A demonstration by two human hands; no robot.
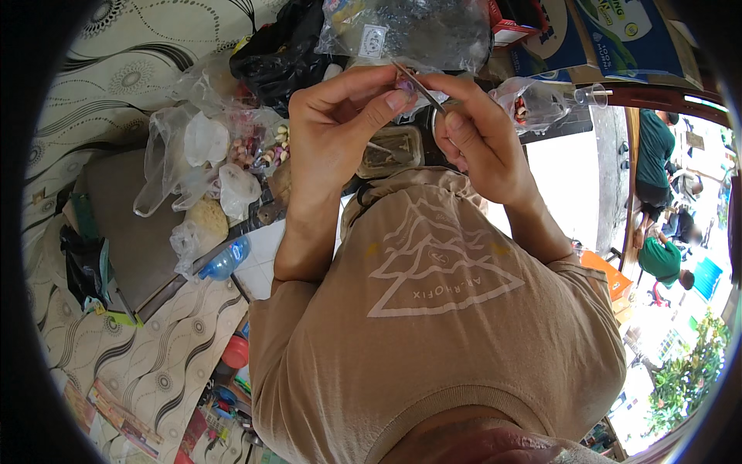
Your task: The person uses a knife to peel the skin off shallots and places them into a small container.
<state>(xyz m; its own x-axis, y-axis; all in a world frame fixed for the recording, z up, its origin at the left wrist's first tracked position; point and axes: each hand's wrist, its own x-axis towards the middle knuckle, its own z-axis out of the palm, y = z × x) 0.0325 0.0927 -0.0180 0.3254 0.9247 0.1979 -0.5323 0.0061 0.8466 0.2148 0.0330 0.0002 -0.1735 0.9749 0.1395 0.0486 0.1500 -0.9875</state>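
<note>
My left hand (333,127) pinches a small purple shallot (405,87) between thumb and fingers. My right hand (484,139) grips a knife (426,93), its blade lying across the shallot. Below the hands sits a rectangular plastic tub (414,148) with a utensil (382,149) resting in it. Left of my left wrist, pale and purple bulbs (280,148), seemingly garlic and shallots, lie in and beside clear plastic bags (165,156).
A black plastic bag (278,64) and a large clear bag (406,35) lie beyond my hands. Blue cartons (620,43) stand at upper right, near a clear bag with red pieces (533,107). A blue-tinted bottle (226,259) lies at left. People (658,156) are outside at right.
</note>
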